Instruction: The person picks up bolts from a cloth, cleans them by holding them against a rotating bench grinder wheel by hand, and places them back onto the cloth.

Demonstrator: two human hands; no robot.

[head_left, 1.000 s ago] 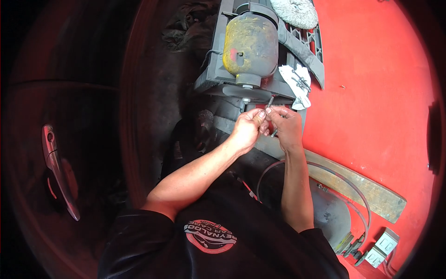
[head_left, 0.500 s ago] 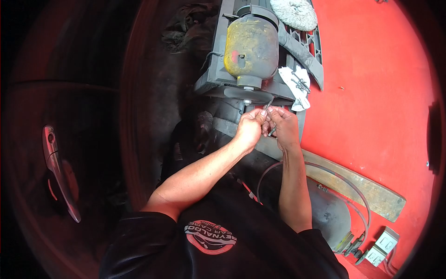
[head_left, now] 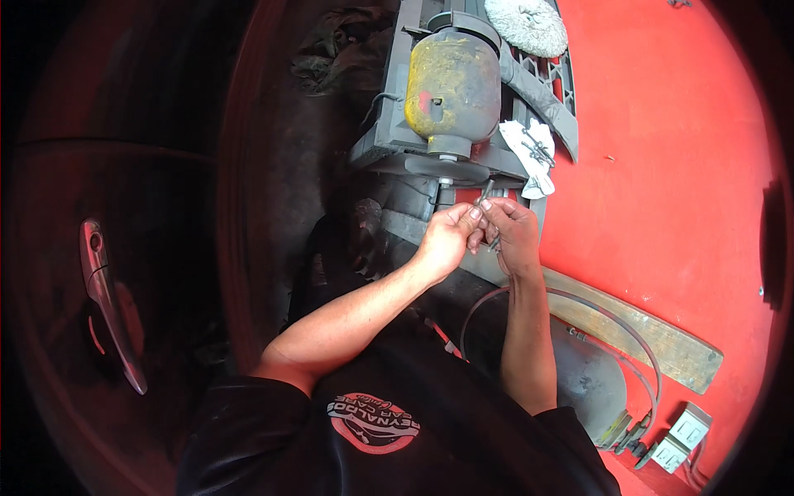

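My left hand (head_left: 451, 236) and my right hand (head_left: 514, 233) meet in front of a bench grinder (head_left: 455, 87). Both have their fingers closed in a pinch on a slim dark metal rod (head_left: 487, 192). Its upper end sticks out above my thumbs, pointing up and to the right; the middle is hidden by my fingers. Just beyond my hands is the grinder's dark round wheel (head_left: 426, 167), apart from the rod as far as I can see. To the upper right, several small dark metal pieces (head_left: 539, 151) lie on a white cloth (head_left: 538, 186).
A fluffy white polishing pad (head_left: 527, 26) lies at the top. On the right, a wooden plank (head_left: 662, 343) rests on the red surface (head_left: 662, 165). Below it are a grey tank (head_left: 587, 384), a hose (head_left: 616, 318) and outlet boxes (head_left: 688, 428). A dark car door with a handle (head_left: 107, 306) stands left.
Both hands have shifted slightly right within the view, still pinching the rod. The rod's upper end now shows more clearly above my fingers. The whole scene has moved a little with my head.
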